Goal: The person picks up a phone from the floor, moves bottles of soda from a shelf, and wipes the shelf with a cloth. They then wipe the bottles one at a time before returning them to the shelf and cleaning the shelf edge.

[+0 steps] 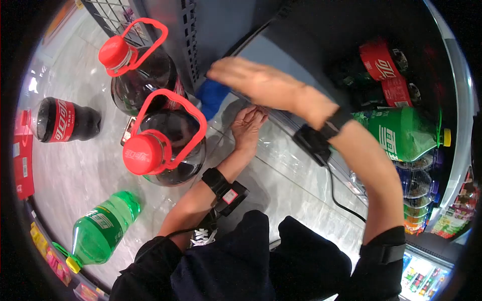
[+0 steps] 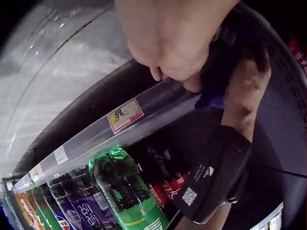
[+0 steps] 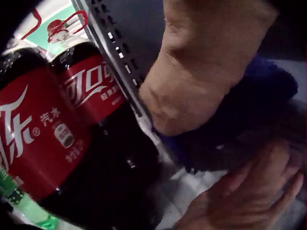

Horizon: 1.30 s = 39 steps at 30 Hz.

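Note:
In the head view my right hand (image 1: 266,88) is stretched across the front of the low shelf, with a blue cloth (image 1: 213,95) under its fingers. The right wrist view has the cloth (image 3: 268,91) bunched beneath the same hand (image 3: 192,91), sticking out on both sides; the fingertips are hidden. Lower down, my left hand (image 1: 248,125) grips the shelf's front edge with bent fingers. Up close in the left wrist view, that hand's fingers (image 2: 192,81) curl at the clear price rail (image 2: 86,146), right beside the cloth.
Two big cola bottles with red handles (image 1: 165,135) stand on the floor by the perforated shelf side (image 1: 191,40). A smaller cola bottle (image 1: 68,120) and a green soda bottle (image 1: 105,228) are to the left. More bottles, including a green one (image 1: 401,133), fill the shelf at right.

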Available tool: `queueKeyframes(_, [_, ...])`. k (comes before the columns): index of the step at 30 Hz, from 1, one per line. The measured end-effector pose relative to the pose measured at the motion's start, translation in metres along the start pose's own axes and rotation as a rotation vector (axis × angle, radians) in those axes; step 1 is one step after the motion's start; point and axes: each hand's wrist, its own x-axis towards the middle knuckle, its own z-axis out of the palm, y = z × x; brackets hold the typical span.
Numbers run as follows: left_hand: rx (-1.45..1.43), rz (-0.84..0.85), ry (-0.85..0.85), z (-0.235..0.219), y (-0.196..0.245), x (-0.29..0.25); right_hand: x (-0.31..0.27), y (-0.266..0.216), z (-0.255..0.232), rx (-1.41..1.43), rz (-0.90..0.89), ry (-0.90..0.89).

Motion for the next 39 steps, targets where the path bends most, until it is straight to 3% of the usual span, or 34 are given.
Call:
queueKeyframes(2, [0.044,-0.002,0.075,0.015,0.007,-0.004,-0.015,-0.008,-0.031,-0.022,0.175,0.239])
queueKeyframes(4, [0.094,-0.005,0.150,0.021,0.008,-0.006,-0.034,-0.031,-0.074,0.028,0.455,0.303])
queueKeyframes(6, [0.108,-0.004,0.184,0.020,0.007,-0.004,-0.058,-0.052,-0.106,0.075,0.622,0.384])
queueKeyframes(8, [0.124,-0.007,0.169,0.018,0.007,-0.002,-0.079,-0.083,-0.128,0.285,0.849,0.476])
queueKeyframes(10, [0.139,-0.012,0.151,0.020,0.008,-0.004,-0.108,-0.108,-0.140,0.305,0.987,0.365])
queueKeyframes(14, [0.180,-0.004,0.192,0.032,0.012,-0.017,-0.182,-0.152,-0.092,0.804,1.388,0.335])
queueKeyframes(16, [0.225,-0.014,0.197,0.029,0.007,-0.025,-0.224,-0.170,-0.052,1.117,1.672,0.242])
queueKeyframes(18, [0.367,-0.150,0.116,0.018,-0.004,-0.029,-0.243,-0.187,-0.023,1.619,1.925,0.498])
queueKeyframes(19, [0.374,-0.152,0.110,0.024,-0.004,-0.032,-0.255,-0.190,-0.012,1.864,1.802,0.527])
queueKeyframes(20, [0.421,-0.252,0.057,0.028,-0.004,-0.036,-0.261,-0.197,-0.007,1.872,1.798,0.537])
queueKeyframes(22, [0.476,-0.359,0.004,0.035,-0.003,-0.042,-0.261,-0.211,-0.004,2.099,1.610,0.970])
queueKeyframes(24, [0.390,-0.326,-0.116,0.042,-0.005,-0.043,-0.285,-0.229,0.026,2.195,1.605,1.148])
queueKeyframes(26, [0.401,-0.348,-0.110,0.046,-0.005,-0.041,-0.293,-0.241,0.043,2.201,1.711,0.997])
queueKeyframes(27, [0.405,-0.364,-0.094,0.047,-0.004,-0.039,-0.289,-0.244,0.043,2.220,1.641,0.973])
queueKeyframes(28, [0.413,-0.365,-0.092,0.046,-0.003,-0.037,-0.290,-0.246,0.047,2.229,1.637,0.975])
queueKeyframes(30, [0.372,-0.382,-0.058,0.046,-0.004,-0.034,-0.294,-0.248,0.055,2.244,1.452,1.041])
queueKeyframes(32, [0.348,-0.368,-0.050,0.046,-0.005,-0.034,-0.298,-0.251,0.060,2.295,1.443,1.094])
queueKeyframes(37, [0.311,-0.366,-0.003,0.049,-0.006,-0.033,-0.298,-0.259,0.075,2.342,1.669,1.143])
queueKeyframes(39, [0.330,-0.374,0.022,0.051,-0.004,-0.035,-0.293,-0.257,0.063,2.347,1.627,1.080])
